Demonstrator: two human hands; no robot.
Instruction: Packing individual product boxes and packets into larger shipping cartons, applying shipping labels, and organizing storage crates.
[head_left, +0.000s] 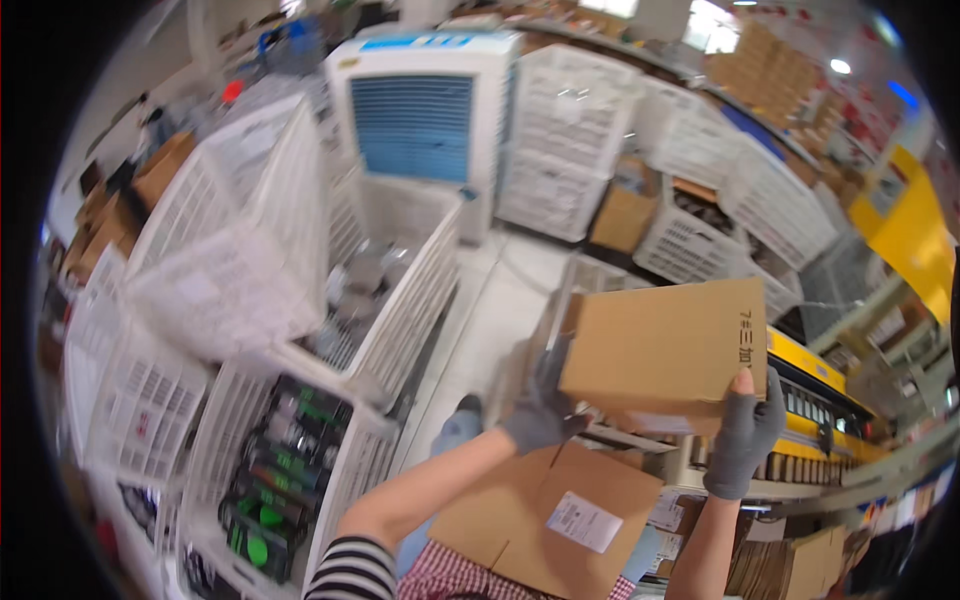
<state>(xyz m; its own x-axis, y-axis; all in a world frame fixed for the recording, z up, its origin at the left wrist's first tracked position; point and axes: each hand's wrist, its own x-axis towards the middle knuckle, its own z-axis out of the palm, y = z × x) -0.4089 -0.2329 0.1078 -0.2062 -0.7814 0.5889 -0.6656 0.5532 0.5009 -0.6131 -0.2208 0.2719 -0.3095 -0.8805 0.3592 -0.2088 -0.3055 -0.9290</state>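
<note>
Between my two hands is a brown cardboard box (660,345) with dark print near its right edge, held up and slightly tilted. My left hand (548,400), in a grey glove, grips its left side near the lower corner. On the right side my right hand (742,435), also gloved in grey, has its bare thumb tip on the box front and its fingers wrapped round the edge. Below, close to my body, lies another piece of brown cardboard (490,510) with a white label (584,521). Whether it is a full box I cannot tell.
At the left stand white plastic crates (345,490), one with several black and green packages (280,470). Farther back is a white air cooler (425,120) beside stacked white crates (565,140). A yellow-edged roller conveyor (815,400) runs at the right. Flattened cardboard (815,565) stands lower right.
</note>
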